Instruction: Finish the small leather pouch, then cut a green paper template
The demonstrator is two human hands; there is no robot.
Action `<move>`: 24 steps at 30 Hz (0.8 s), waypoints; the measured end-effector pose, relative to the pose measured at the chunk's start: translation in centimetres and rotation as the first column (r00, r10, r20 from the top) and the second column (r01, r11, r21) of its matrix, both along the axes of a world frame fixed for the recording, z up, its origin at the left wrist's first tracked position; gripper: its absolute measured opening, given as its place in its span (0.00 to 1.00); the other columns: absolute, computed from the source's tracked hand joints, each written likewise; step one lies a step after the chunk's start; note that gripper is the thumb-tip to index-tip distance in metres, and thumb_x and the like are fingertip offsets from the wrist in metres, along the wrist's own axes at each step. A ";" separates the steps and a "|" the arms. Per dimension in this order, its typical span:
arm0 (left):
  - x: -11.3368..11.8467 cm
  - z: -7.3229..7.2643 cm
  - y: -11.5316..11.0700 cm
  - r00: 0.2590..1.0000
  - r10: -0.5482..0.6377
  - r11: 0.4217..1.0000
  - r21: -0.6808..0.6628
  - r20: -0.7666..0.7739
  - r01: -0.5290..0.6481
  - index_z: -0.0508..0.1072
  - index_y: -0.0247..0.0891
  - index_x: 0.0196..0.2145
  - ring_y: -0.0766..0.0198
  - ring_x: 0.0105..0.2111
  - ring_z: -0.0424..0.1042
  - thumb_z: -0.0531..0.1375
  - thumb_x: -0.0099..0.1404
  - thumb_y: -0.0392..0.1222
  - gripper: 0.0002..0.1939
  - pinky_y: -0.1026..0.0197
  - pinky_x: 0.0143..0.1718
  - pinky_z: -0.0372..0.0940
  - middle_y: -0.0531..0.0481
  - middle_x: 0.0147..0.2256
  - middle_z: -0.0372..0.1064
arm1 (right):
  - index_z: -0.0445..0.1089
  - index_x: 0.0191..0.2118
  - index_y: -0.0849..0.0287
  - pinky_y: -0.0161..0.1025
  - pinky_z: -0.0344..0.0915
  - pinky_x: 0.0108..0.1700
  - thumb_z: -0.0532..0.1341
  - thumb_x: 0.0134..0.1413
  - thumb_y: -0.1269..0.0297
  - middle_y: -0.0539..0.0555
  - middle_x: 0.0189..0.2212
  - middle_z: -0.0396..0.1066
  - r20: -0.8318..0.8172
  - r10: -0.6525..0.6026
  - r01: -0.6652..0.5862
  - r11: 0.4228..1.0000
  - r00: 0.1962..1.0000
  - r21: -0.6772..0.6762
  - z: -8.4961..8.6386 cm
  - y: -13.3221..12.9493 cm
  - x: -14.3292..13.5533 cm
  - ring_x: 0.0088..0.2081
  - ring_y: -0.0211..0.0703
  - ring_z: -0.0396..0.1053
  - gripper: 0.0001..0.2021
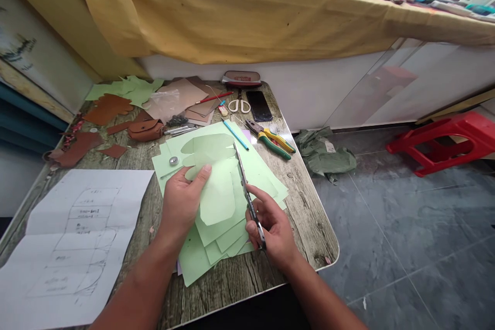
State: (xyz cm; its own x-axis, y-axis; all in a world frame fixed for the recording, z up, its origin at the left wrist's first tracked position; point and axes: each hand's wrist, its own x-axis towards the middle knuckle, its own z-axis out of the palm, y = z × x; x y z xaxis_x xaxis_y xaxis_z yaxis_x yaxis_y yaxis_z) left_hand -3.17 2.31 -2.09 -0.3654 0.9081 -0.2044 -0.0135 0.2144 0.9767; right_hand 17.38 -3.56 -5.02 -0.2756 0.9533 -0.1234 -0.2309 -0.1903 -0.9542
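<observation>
A cut-out piece of light green paper (pixel 217 201) with rounded lobes is pinched between the thumb and fingers of my left hand (pixel 185 196). My right hand (pixel 270 224) is closed around a dark metal tool (pixel 250 205), which looks like scissors, its long blade pointing away from me beside the cut-out's right edge. Below both hands lies a stack of green sheets (pixel 193 260) on the wood-patterned table (pixel 309 216). A blue pen (pixel 235 134) and a small round metal object (pixel 174 161) rest on the stack.
White paper with a pencil drawing (pixel 38 247) lies at the left. Green-and-yellow pliers (pixel 273 139), a phone (pixel 259 105), white-handled scissors (pixel 240 106) and a brown leather pouch (pixel 145 130) sit farther back, near leather scraps (pixel 108 108). A red stool (pixel 444 139) stands on the floor.
</observation>
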 end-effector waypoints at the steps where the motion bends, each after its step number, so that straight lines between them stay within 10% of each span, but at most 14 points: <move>1: 0.0 0.0 0.0 1.000 -0.001 1.000 -0.002 0.002 0.001 0.85 0.39 0.45 0.47 0.45 0.83 0.74 0.60 0.60 0.24 0.54 0.45 0.76 0.45 0.42 0.85 | 0.67 0.71 0.50 0.33 0.55 0.22 0.74 0.62 0.47 0.45 0.31 0.59 0.000 -0.001 0.001 1.000 1.000 0.000 0.0 0.0 0.0 0.23 0.34 0.56 0.36; 24: 0.1 -0.1 0.0 1.000 0.001 1.000 0.018 -0.015 -0.001 0.85 0.40 0.46 0.48 0.46 0.83 0.73 0.62 0.59 0.23 0.54 0.46 0.76 0.46 0.43 0.85 | 0.68 0.71 0.51 0.33 0.54 0.22 0.74 0.61 0.46 0.45 0.31 0.58 0.021 -0.024 0.024 0.999 0.999 -0.022 0.1 -0.1 -0.1 0.23 0.34 0.55 0.37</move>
State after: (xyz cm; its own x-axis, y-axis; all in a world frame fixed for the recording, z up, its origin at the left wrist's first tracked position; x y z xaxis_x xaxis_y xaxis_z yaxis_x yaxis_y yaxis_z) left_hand -3.07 2.27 -2.15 -0.3694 0.9112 -0.1826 0.0013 0.1970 0.9804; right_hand 17.28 -3.69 -4.89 -0.2499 0.9566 -0.1497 -0.2159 -0.2058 -0.9545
